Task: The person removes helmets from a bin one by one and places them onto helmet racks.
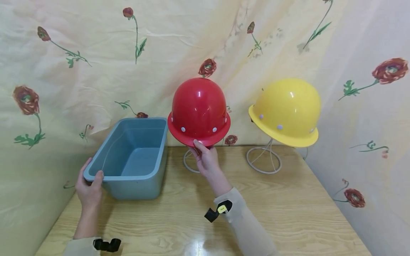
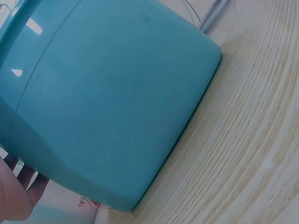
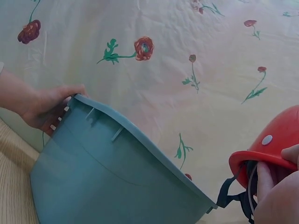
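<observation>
A red hard hat (image 1: 199, 106) is gripped at its front brim by my right hand (image 1: 208, 163), thumb on top and fingers underneath. Black straps (image 3: 243, 198) hang below it in the right wrist view. Behind that hand shows part of a white wire stand (image 1: 189, 165); whether the hat touches it, I cannot tell. My left hand (image 1: 89, 192) holds the near left corner of a blue-grey plastic bin (image 1: 134, 188), its thumb over the rim. No items show inside the bin, which stands on the wooden table left of the red hat.
To the right, a yellow hard hat (image 1: 289, 110) sits on another white wire stand (image 1: 264, 171). Flower-patterned cloth (image 1: 80, 89) covers the walls behind and beside the wooden table (image 1: 179, 220).
</observation>
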The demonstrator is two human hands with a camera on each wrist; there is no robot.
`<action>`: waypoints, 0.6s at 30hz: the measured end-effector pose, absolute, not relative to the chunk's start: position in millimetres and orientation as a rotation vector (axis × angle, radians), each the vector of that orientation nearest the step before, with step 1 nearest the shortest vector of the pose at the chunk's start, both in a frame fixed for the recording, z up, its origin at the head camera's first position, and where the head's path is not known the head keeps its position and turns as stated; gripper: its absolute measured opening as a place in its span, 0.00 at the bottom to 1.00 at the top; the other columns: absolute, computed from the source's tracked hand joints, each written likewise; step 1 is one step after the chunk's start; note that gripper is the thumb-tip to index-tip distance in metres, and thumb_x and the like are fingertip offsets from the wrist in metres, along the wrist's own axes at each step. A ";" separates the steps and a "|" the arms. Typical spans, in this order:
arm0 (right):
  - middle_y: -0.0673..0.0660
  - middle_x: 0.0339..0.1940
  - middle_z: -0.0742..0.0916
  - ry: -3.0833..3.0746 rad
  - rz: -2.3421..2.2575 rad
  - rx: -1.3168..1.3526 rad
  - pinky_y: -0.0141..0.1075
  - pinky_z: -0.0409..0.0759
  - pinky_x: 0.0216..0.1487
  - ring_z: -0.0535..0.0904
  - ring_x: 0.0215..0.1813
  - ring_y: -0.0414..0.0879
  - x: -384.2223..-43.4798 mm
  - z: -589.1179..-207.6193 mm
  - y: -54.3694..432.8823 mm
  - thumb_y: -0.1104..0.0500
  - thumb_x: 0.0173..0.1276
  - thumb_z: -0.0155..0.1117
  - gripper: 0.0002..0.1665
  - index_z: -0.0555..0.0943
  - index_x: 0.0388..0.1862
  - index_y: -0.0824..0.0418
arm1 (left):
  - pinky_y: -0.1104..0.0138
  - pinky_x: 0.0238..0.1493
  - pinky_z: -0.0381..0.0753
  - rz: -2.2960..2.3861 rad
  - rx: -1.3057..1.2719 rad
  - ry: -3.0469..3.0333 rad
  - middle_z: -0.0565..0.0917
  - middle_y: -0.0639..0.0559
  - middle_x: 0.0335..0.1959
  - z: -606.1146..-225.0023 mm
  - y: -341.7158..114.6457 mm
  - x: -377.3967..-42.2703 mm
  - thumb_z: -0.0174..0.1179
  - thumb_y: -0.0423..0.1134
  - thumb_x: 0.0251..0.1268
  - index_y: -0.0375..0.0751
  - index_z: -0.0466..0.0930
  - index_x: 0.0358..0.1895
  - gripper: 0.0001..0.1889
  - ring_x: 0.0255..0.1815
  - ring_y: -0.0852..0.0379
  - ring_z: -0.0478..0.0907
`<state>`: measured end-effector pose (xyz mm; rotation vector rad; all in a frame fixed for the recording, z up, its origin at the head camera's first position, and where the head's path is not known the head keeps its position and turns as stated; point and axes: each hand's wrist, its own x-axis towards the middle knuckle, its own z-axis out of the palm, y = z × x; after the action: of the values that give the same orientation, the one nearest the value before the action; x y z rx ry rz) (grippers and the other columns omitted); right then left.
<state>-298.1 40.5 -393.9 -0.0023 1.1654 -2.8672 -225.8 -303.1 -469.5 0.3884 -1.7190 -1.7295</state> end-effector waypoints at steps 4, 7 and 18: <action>0.51 0.52 0.85 1.181 -2.864 -0.010 0.33 0.85 0.55 0.88 0.46 0.39 -297.8 -396.0 40.0 0.67 0.76 0.60 0.21 0.71 0.64 0.57 | 0.84 0.54 0.72 -1.731 0.366 -1.700 0.76 0.59 0.64 -472.8 -304.4 -225.6 0.62 0.37 0.67 0.51 0.74 0.73 0.30 0.64 0.60 0.72; 0.50 0.52 0.85 1.199 -2.864 -0.040 0.37 0.82 0.60 0.89 0.46 0.39 -296.8 -396.4 40.5 0.67 0.76 0.60 0.21 0.71 0.65 0.57 | 0.85 0.52 0.72 -1.754 0.358 -1.683 0.76 0.61 0.62 -473.5 -304.8 -225.6 0.63 0.36 0.67 0.50 0.74 0.74 0.30 0.64 0.61 0.72; 0.51 0.58 0.84 1.239 -2.835 -0.127 0.34 0.84 0.57 0.89 0.52 0.41 -296.8 -394.3 44.6 0.65 0.76 0.61 0.25 0.70 0.68 0.55 | 0.85 0.52 0.72 -1.776 0.383 -1.711 0.75 0.56 0.66 -471.9 -308.5 -229.1 0.64 0.38 0.68 0.52 0.73 0.75 0.31 0.67 0.58 0.71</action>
<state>-296.8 44.6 -394.3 -0.1268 1.2392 -2.8347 -229.1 -308.5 -471.9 0.3826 -1.7109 -1.7764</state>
